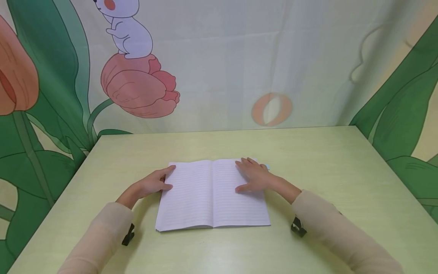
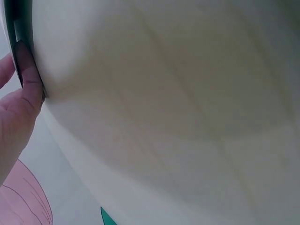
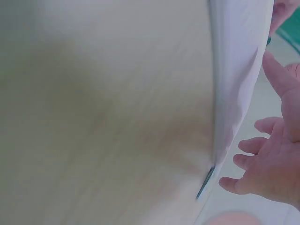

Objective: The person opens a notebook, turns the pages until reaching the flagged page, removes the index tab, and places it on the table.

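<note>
An open notebook point(image 1: 189, 198) with lined white pages lies spread on the table, its fold running through the middle. At its left edge, my left hand point(image 1: 152, 184) pinches the pages, thumb and index finger on top while other fingers go under the edge. The left wrist view shows a finger of the left hand point(image 2: 21, 101) tucked beneath the sheets. Over the upper part of the right page, my right hand point(image 1: 254, 176) is spread with its fingers extended. In the right wrist view the right hand point(image 3: 276, 140) is beside the notebook's pages point(image 3: 236, 65), palm toward them.
A small light-blue tab point(image 1: 268, 167) sticks out past the notebook's upper right edge. The pale wooden table point(image 1: 335, 163) reaches back to a curtain point(image 1: 219, 76) printed with tulips and a white animal. Black straps point(image 1: 298, 227) hang by both sleeves.
</note>
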The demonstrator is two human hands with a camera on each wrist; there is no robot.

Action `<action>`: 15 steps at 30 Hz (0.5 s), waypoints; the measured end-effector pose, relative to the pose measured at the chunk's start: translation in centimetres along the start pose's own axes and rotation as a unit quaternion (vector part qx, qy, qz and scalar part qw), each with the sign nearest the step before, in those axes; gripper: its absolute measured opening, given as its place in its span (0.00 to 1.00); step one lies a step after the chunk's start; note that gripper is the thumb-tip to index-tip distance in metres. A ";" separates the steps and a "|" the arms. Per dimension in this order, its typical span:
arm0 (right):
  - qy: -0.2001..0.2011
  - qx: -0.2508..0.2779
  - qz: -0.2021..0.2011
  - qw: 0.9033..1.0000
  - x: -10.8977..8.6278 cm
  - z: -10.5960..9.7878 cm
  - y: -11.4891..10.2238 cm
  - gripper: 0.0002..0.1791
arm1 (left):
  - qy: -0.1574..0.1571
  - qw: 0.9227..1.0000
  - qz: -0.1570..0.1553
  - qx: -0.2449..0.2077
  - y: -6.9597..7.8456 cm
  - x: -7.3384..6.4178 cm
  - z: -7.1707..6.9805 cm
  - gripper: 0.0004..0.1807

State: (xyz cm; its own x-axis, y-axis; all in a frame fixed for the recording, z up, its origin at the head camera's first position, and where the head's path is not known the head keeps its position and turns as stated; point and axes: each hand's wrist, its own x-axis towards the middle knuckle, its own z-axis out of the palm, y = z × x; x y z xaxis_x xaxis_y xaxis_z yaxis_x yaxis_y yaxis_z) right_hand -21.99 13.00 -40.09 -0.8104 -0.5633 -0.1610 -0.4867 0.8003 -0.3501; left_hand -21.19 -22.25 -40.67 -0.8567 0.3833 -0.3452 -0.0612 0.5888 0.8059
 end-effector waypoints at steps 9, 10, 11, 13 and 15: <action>0.010 0.004 0.050 0.999 -0.4 -0.4 2.8 0.51 | 0.005 1.000 -0.005 0.001 -0.3 0.1 -0.2 0.39; 0.009 0.007 0.053 0.999 -0.4 -0.3 3.0 0.51 | 0.006 1.000 -0.005 -0.001 -0.3 0.1 -0.2 0.39; 0.008 0.010 0.054 0.998 -0.4 -0.3 3.1 0.51 | 0.005 1.000 -0.006 -0.003 -0.2 0.1 -0.2 0.39; 0.006 0.017 0.055 0.998 -0.5 -0.3 3.3 0.51 | 0.005 1.000 -0.005 -0.007 -0.2 0.1 -0.2 0.39; 0.004 0.021 0.052 0.998 -0.5 -0.2 3.3 0.51 | 0.006 1.000 -0.007 -0.007 -0.2 0.1 -0.1 0.39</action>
State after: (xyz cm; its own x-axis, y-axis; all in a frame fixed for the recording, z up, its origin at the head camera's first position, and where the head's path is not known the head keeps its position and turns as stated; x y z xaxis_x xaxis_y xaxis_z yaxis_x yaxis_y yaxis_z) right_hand -23.32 15.98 -40.98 -0.8591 -0.4749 -0.1910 -0.3849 0.8453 -0.3705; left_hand -21.30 -22.45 -40.78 -0.8616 0.3669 -0.3507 -0.0803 0.5838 0.8079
